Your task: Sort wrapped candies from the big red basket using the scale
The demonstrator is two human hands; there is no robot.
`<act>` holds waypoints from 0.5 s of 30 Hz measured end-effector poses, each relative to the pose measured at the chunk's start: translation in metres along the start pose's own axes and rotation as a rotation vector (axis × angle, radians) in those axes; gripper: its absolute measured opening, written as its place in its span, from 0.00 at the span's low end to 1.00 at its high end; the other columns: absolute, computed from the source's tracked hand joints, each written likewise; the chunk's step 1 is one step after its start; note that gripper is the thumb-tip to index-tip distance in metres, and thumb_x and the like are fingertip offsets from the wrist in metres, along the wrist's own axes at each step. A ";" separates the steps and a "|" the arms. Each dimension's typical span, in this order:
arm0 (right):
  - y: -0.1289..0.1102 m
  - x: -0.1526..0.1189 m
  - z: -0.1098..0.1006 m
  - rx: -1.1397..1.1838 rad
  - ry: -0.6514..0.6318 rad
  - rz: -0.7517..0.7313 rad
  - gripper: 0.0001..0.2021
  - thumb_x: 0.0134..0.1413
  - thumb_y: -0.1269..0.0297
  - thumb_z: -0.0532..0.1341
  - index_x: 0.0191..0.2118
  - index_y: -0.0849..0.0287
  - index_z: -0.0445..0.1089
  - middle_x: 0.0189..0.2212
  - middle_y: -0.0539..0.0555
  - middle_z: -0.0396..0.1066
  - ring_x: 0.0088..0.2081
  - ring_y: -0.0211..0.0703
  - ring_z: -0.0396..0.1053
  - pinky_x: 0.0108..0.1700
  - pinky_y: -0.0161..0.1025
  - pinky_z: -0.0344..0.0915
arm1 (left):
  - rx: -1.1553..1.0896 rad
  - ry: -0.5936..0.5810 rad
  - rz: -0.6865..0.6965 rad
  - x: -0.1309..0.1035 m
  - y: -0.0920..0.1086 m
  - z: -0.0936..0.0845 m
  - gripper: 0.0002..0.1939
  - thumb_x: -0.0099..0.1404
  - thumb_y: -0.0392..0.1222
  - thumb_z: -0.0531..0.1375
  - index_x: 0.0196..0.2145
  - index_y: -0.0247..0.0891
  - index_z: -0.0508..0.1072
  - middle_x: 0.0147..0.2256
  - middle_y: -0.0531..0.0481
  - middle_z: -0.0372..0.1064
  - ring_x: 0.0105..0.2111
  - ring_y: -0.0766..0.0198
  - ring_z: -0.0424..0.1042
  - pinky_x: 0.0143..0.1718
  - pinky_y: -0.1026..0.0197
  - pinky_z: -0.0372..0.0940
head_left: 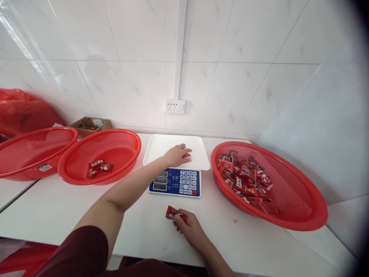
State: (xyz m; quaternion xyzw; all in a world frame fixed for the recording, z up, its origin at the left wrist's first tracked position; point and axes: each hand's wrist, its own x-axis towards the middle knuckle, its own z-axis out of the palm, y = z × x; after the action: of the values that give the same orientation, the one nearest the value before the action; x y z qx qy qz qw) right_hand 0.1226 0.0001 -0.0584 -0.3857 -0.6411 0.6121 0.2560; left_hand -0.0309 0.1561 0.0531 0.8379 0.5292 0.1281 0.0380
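Observation:
My left hand (175, 156) reaches over the white tray of the weighing scale (161, 150), with a small red snack packet (186, 155) between its thumb and fingers. Whether that packet also rests on the tray I cannot tell. Below the tray is the scale's blue keypad panel (175, 183), with small displays on its left side. Nearer to me, my right hand (187, 227) is closed on another red snack packet (170, 212), just above the table in front of the scale.
At right, a tilted red plastic basket (300, 192) holds many red packets. A second red basket (99, 177), left of the scale, has several packets. Farther left stand another basket (52, 154), a cardboard box (105, 125) and a red bag (25, 111). A tiled wall with a socket (175, 106) rises behind.

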 end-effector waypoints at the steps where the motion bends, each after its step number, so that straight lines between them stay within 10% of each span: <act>1: 0.002 0.000 0.000 0.006 0.007 -0.003 0.23 0.52 0.42 0.51 0.27 0.61 0.64 0.23 0.51 0.64 0.23 0.36 0.61 0.27 0.34 0.59 | 0.005 -0.003 0.001 0.007 0.002 0.007 0.19 0.62 0.48 0.53 0.50 0.41 0.67 0.52 0.44 0.61 0.51 0.53 0.62 0.49 0.55 0.59; 6: 0.004 0.000 -0.002 -0.019 -0.002 -0.014 0.22 0.54 0.44 0.50 0.26 0.61 0.63 0.23 0.51 0.63 0.24 0.37 0.61 0.28 0.35 0.59 | 0.061 0.098 -0.082 -0.001 -0.011 -0.002 0.12 0.60 0.38 0.54 0.40 0.39 0.73 0.46 0.45 0.65 0.46 0.54 0.63 0.47 0.57 0.60; 15: 0.001 0.001 0.002 -0.058 -0.035 -0.024 0.21 0.55 0.46 0.50 0.26 0.60 0.63 0.22 0.50 0.63 0.25 0.37 0.61 0.28 0.35 0.58 | 0.197 0.491 -0.452 -0.120 -0.065 -0.073 0.13 0.61 0.41 0.54 0.43 0.37 0.70 0.51 0.42 0.63 0.55 0.45 0.53 0.55 0.43 0.48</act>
State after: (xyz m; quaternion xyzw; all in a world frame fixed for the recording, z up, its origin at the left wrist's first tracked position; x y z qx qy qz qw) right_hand 0.1209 -0.0005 -0.0598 -0.3745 -0.6677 0.5968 0.2405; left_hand -0.1558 0.0718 0.0898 0.6434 0.7045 0.2624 -0.1440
